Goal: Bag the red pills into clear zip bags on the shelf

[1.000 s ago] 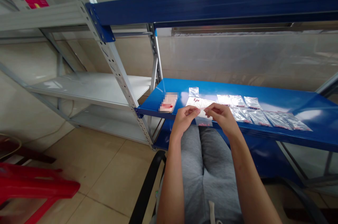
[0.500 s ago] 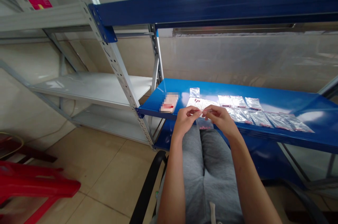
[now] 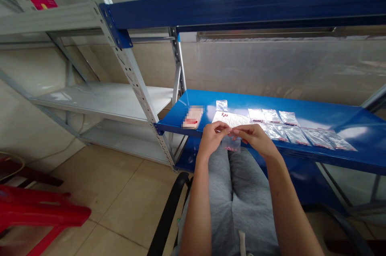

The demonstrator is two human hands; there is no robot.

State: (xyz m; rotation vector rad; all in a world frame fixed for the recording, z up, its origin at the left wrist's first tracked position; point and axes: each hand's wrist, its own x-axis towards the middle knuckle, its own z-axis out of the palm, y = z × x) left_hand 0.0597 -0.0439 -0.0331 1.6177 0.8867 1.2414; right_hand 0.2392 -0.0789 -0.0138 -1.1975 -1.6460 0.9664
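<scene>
Both hands pinch the top edge of a small clear zip bag [image 3: 231,144], which hangs over my lap in front of the shelf edge. Small red pieces lie along its bottom. My left hand [image 3: 214,136] is closed on the bag's upper left. At its upper right, my right hand [image 3: 251,137] is closed too, fingertips close to the left ones. Behind the hands, a white sheet [image 3: 240,119] lies on the blue shelf [image 3: 208,98], with several small red pieces [image 3: 224,114] at its left end.
Several filled clear bags [image 3: 297,135] lie in rows on the right of the shelf. One clear bag [image 3: 222,105] rests behind the sheet. A pinkish, partly blurred flat object [image 3: 193,118] is at the left. A blue beam [image 3: 223,8] crosses above; a red stool [image 3: 45,209] stands lower left.
My right hand has turned and slid inward along the bag's top edge, its fingertips now nearer the left ones. The bag hangs slightly lower and tilts a little.
</scene>
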